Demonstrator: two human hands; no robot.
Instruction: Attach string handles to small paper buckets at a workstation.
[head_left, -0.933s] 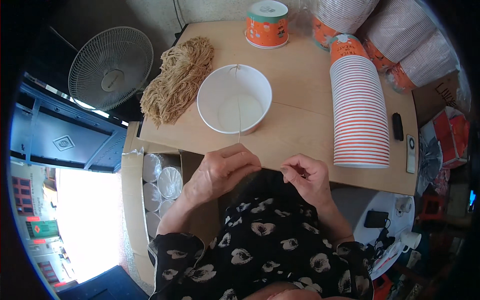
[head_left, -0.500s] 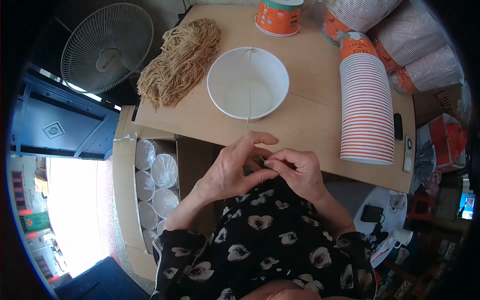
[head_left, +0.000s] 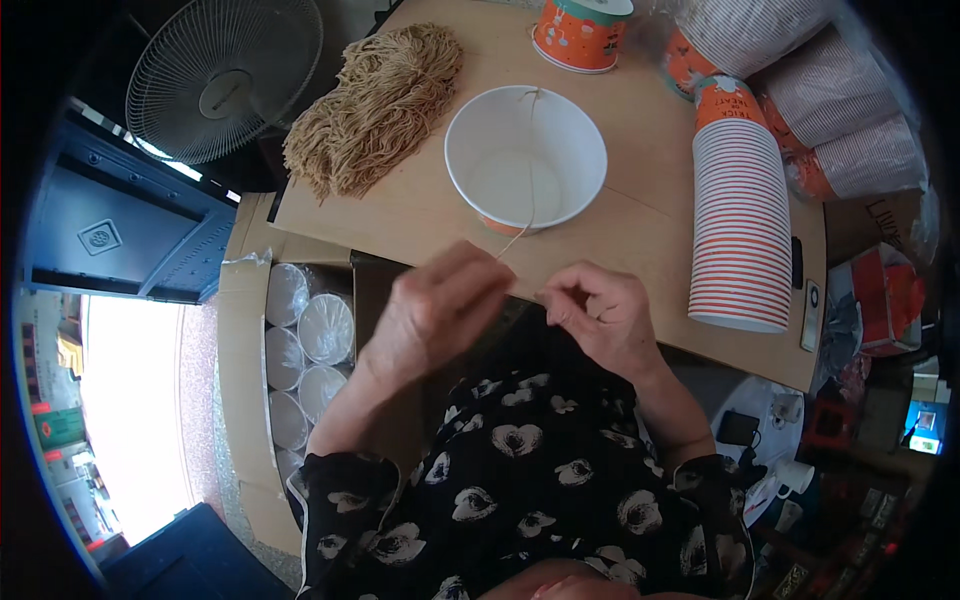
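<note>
Tabletop (head_left: 640, 150), pale brown, beneath white-rimmed tub (head_left: 488, 150), fan (head_left: 225, 92) at left

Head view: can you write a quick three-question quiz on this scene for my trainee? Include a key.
1. True or false: the stack lies to the right of the open tub.

2. Fill in the blank: the appliance to the left of the yarn is a ____.

3. From the open tub's far rim, the string runs to:
A) the yarn
B) the stack
C) the left hand

Key:
1. True
2. Fan
3. C
</note>
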